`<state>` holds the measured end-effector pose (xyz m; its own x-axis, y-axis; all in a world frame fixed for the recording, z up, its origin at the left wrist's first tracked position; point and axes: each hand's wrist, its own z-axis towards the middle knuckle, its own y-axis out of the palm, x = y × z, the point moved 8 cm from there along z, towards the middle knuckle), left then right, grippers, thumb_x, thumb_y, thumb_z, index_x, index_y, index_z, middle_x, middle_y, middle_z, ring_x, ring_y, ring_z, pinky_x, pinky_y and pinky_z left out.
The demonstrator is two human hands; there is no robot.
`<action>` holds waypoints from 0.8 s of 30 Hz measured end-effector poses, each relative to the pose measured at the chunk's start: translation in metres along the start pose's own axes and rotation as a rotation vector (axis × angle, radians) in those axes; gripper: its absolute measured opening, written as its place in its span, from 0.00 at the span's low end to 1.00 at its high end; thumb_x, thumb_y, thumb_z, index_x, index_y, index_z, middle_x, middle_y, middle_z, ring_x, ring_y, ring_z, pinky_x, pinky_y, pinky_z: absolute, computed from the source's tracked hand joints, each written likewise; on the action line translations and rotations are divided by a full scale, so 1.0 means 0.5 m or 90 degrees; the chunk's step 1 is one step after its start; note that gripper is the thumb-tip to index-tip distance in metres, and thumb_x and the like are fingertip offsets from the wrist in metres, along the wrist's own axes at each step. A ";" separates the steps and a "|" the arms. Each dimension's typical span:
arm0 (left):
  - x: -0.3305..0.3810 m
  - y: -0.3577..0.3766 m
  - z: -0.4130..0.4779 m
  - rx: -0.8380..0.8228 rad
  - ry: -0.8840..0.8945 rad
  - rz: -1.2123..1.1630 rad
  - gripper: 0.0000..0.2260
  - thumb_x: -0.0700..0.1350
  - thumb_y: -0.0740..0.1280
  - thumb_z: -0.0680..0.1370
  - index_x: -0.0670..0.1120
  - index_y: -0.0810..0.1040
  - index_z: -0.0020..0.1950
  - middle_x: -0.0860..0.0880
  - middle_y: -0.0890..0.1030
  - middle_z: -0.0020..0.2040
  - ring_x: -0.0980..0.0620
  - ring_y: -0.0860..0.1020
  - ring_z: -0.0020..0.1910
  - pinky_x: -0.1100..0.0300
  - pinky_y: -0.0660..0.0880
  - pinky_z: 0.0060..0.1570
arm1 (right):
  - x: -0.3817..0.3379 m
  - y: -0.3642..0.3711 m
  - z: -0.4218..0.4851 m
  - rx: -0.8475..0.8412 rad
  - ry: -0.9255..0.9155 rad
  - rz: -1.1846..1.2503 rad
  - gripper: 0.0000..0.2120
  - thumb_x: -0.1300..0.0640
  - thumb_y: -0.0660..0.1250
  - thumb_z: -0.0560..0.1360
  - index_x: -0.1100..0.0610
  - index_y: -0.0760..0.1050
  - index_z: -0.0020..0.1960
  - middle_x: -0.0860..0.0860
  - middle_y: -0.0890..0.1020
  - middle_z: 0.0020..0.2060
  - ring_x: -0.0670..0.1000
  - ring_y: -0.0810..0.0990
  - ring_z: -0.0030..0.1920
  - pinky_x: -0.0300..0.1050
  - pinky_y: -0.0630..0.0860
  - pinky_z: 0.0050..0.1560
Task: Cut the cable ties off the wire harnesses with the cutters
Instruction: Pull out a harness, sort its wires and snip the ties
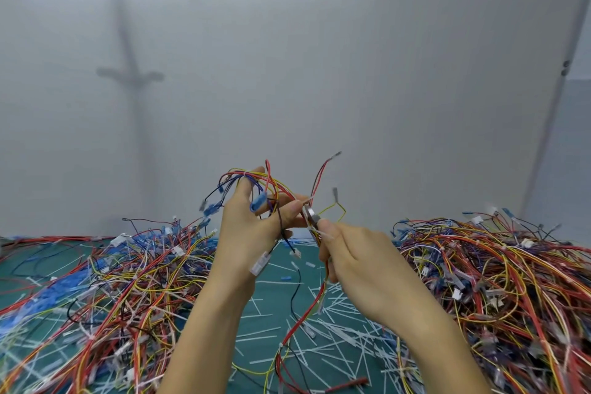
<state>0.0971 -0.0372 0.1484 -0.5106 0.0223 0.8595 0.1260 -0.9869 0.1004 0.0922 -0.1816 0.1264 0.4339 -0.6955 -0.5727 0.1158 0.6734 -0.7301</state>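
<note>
My left hand (252, 227) holds up a wire harness (256, 182) of red, yellow, blue and black wires above the table, fingers curled round the bundle and thumb pinching it near a white cable tie (307, 201). My right hand (355, 253) grips small metal cutters (311, 214), whose jaws sit at the bundle right beside my left thumb. The cutters' handles are hidden in my palm. Loose ends of the harness hang down to the mat, with a blue connector (257, 203) between my left fingers.
A green cutting mat (275, 307) is strewn with cut white tie pieces (332, 323). A large heap of wire harnesses (105, 294) lies on the left, another heap (499, 291) on the right. A grey wall stands close behind the table.
</note>
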 end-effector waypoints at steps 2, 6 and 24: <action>0.002 0.003 0.000 -0.009 0.002 0.002 0.16 0.38 0.72 0.74 0.56 0.72 0.51 0.50 0.87 0.43 0.49 0.85 0.37 0.64 0.78 0.33 | 0.001 -0.002 0.000 0.003 0.007 0.002 0.28 0.37 0.42 0.78 0.53 0.73 0.41 0.52 0.81 0.35 0.56 0.79 0.42 0.57 0.76 0.50; 0.002 0.008 0.000 -0.017 -0.008 0.000 0.16 0.36 0.72 0.74 0.56 0.72 0.50 0.51 0.87 0.42 0.49 0.85 0.37 0.64 0.78 0.32 | 0.000 -0.006 0.000 0.016 0.015 0.012 0.28 0.37 0.43 0.78 0.53 0.73 0.40 0.52 0.81 0.35 0.56 0.79 0.41 0.57 0.76 0.49; -0.011 0.003 0.005 -0.011 -0.031 -0.006 0.15 0.38 0.74 0.72 0.55 0.73 0.46 0.41 0.85 0.44 0.46 0.85 0.38 0.62 0.79 0.32 | -0.007 -0.019 -0.002 0.040 0.024 -0.021 0.25 0.40 0.45 0.82 0.52 0.70 0.37 0.50 0.76 0.32 0.56 0.77 0.39 0.55 0.75 0.44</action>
<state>0.1024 -0.0386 0.1450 -0.4695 0.0391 0.8821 0.1062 -0.9893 0.1004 0.0889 -0.1858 0.1349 0.3956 -0.7260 -0.5626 0.1867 0.6633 -0.7247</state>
